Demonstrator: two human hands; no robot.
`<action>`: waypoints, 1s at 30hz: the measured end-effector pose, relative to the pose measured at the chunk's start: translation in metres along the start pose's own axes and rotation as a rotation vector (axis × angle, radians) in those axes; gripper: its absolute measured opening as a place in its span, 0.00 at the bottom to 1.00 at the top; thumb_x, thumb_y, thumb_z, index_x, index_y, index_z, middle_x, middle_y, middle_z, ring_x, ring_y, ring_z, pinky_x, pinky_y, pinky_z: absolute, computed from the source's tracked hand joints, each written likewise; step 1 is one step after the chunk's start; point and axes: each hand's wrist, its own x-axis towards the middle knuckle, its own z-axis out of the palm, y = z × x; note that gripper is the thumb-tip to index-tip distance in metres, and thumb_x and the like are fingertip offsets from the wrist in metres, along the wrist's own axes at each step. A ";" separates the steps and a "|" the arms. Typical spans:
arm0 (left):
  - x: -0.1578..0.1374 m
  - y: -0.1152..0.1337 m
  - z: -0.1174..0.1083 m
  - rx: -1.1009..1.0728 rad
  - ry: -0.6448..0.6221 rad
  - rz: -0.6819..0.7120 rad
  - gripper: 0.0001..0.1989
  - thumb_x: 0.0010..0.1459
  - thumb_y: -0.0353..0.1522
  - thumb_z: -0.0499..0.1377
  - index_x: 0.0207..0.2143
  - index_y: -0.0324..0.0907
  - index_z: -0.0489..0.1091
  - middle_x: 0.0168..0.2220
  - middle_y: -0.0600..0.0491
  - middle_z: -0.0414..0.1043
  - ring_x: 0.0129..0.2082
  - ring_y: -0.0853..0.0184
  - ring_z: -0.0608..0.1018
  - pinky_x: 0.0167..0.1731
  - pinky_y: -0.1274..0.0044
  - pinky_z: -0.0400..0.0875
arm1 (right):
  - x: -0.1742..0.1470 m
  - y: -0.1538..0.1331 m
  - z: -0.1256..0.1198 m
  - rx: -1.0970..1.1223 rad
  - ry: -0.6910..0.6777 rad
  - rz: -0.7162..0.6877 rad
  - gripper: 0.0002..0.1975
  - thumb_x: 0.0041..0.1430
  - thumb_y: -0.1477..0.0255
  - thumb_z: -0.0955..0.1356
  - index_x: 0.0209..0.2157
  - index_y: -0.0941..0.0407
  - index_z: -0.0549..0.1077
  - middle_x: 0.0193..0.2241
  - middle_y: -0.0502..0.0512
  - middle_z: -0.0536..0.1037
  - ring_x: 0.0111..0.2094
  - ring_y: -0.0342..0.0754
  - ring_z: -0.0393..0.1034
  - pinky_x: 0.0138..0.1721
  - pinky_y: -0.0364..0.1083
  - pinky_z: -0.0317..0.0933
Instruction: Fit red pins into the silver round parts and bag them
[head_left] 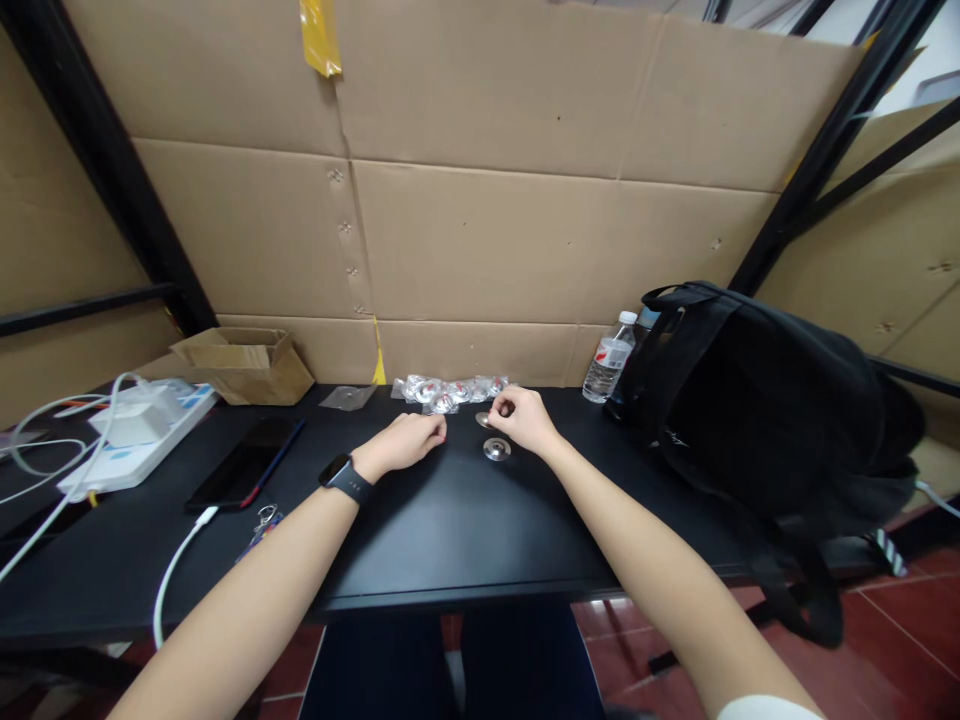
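Note:
My right hand (523, 420) pinches a shiny metal disc (484, 420) by its edge, just over the black table. A second round metal disc (496, 449), with a dark centre, lies flat on the table below that hand. My left hand (411, 440), with a dark watch on the wrist, rests curled on the table to the left. Its fingers are closed, and whatever may be inside them is hidden. Several similar discs in clear plastic wrappers (442, 400) are heaped behind both hands, near the cardboard wall.
An empty clear bag (349, 398) and an open cardboard box (251, 368) sit back left. Nearer are a white power strip (142, 440), a phone (247, 465) on a cable, and keys (262, 525). A water bottle (609, 358) and a black backpack (757, 410) stand on the right.

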 end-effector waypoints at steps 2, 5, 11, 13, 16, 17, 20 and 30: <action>0.000 0.001 -0.001 -0.014 0.019 0.003 0.05 0.62 0.28 0.55 0.35 0.45 0.70 0.29 0.56 0.77 0.29 0.67 0.78 0.32 0.79 0.65 | 0.000 0.000 0.002 0.004 0.025 0.028 0.04 0.46 0.77 0.70 0.21 0.57 0.74 0.23 0.50 0.75 0.26 0.44 0.67 0.32 0.42 0.59; 0.001 0.003 -0.002 -0.011 0.038 0.006 0.04 0.62 0.30 0.57 0.35 0.45 0.72 0.29 0.55 0.78 0.30 0.66 0.79 0.33 0.79 0.66 | 0.001 0.003 0.004 0.007 0.049 0.129 0.03 0.45 0.76 0.70 0.20 0.57 0.74 0.21 0.50 0.75 0.25 0.44 0.68 0.31 0.42 0.59; 0.002 0.005 -0.002 0.006 0.097 0.022 0.05 0.60 0.32 0.59 0.34 0.45 0.75 0.33 0.53 0.80 0.34 0.65 0.80 0.37 0.77 0.69 | 0.002 0.018 -0.003 -0.080 0.000 0.250 0.03 0.46 0.75 0.71 0.20 0.57 0.76 0.22 0.53 0.78 0.26 0.46 0.71 0.31 0.43 0.59; 0.002 0.006 -0.002 0.012 0.107 0.024 0.05 0.60 0.32 0.59 0.34 0.45 0.76 0.34 0.53 0.80 0.35 0.64 0.81 0.38 0.77 0.69 | 0.003 0.023 -0.007 -0.128 -0.066 0.276 0.04 0.45 0.76 0.71 0.19 0.57 0.76 0.21 0.54 0.78 0.26 0.47 0.72 0.31 0.44 0.60; 0.003 0.007 -0.003 0.018 0.121 0.021 0.05 0.59 0.31 0.60 0.35 0.45 0.77 0.34 0.53 0.81 0.36 0.63 0.81 0.39 0.76 0.70 | 0.003 0.027 -0.013 -0.150 -0.161 0.218 0.05 0.46 0.79 0.70 0.21 0.58 0.78 0.22 0.55 0.79 0.27 0.47 0.73 0.31 0.43 0.61; 0.003 0.008 -0.003 0.015 0.128 0.019 0.06 0.59 0.31 0.60 0.35 0.45 0.78 0.34 0.53 0.81 0.37 0.63 0.81 0.39 0.76 0.70 | 0.003 0.027 -0.016 -0.126 -0.211 0.165 0.04 0.46 0.79 0.71 0.24 0.58 0.79 0.23 0.54 0.80 0.27 0.47 0.73 0.32 0.43 0.61; 0.003 0.009 -0.004 -0.010 0.151 0.021 0.06 0.60 0.31 0.60 0.35 0.46 0.78 0.35 0.53 0.81 0.37 0.63 0.81 0.40 0.75 0.70 | 0.002 0.024 -0.023 -0.014 -0.432 0.002 0.11 0.45 0.74 0.76 0.34 0.57 0.83 0.30 0.54 0.82 0.31 0.47 0.74 0.35 0.43 0.64; 0.005 0.014 0.000 -0.118 0.167 0.018 0.03 0.58 0.29 0.64 0.35 0.44 0.77 0.35 0.54 0.82 0.36 0.65 0.82 0.40 0.77 0.71 | -0.004 0.016 -0.015 0.014 -0.711 0.017 0.22 0.39 0.73 0.79 0.41 0.55 0.82 0.33 0.52 0.82 0.33 0.48 0.75 0.36 0.42 0.64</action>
